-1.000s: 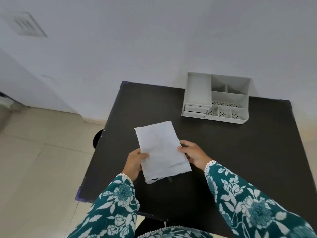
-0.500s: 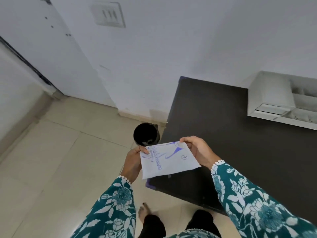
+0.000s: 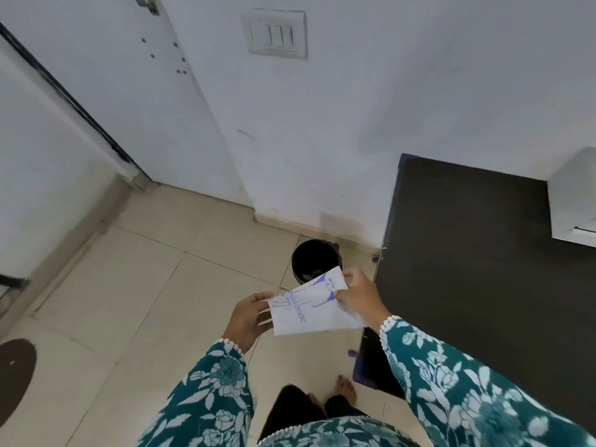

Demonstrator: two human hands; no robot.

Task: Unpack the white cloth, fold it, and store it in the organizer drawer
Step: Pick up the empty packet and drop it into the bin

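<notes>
A flat white packet (image 3: 309, 309) with blue print is held in the air over the tiled floor, left of the black table (image 3: 477, 253). My left hand (image 3: 250, 317) grips its left edge and my right hand (image 3: 358, 296) pinches its upper right corner. The white cloth itself is not visible outside the packet. Only the left corner of the white organizer (image 3: 572, 204) shows at the right frame edge, on the table.
A black round bin (image 3: 314, 258) stands on the floor just beyond the packet, near the wall. A dark round mat (image 3: 14, 372) lies at the far left. A white door (image 3: 113, 91) and a switch plate (image 3: 275, 33) are ahead. Bare feet (image 3: 346, 387) show below.
The view has swung left from the table to the floor and bin. The packet went from lying on the table to being held off its left edge, printed side up.
</notes>
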